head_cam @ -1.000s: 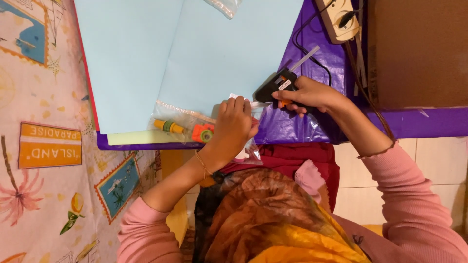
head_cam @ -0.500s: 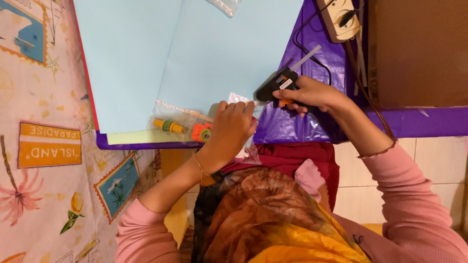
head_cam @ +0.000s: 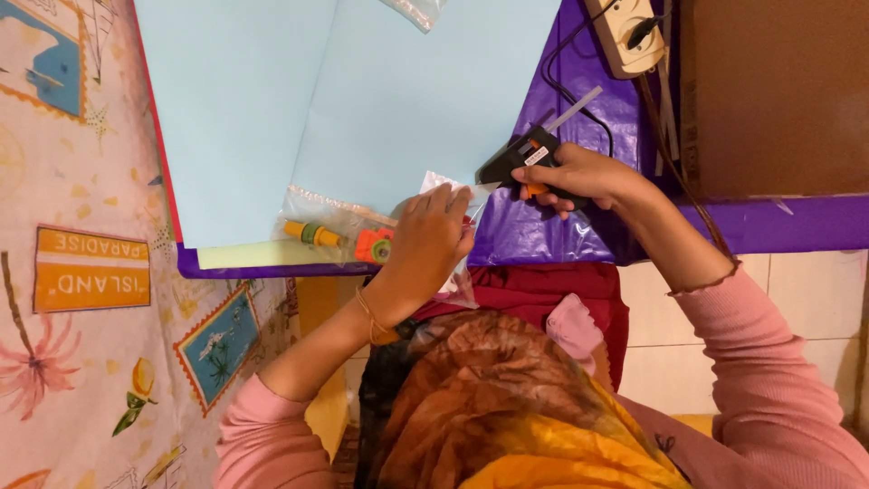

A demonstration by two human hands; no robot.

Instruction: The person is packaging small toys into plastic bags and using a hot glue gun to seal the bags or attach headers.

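Left hand [head_cam: 433, 244]: palm down, fingers curled and pressed flat, wrist bent, forearm bare to a pushed-up pink sleeve. Right hand [head_cam: 579, 177]: fingers wrapped closed in a grip (index finger forward), forearm angled in from the right, sleeve at wrist.

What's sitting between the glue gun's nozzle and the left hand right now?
In the head view, only a small white piece held under the left hand; the glue gun in the right hand points its nozzle at it.
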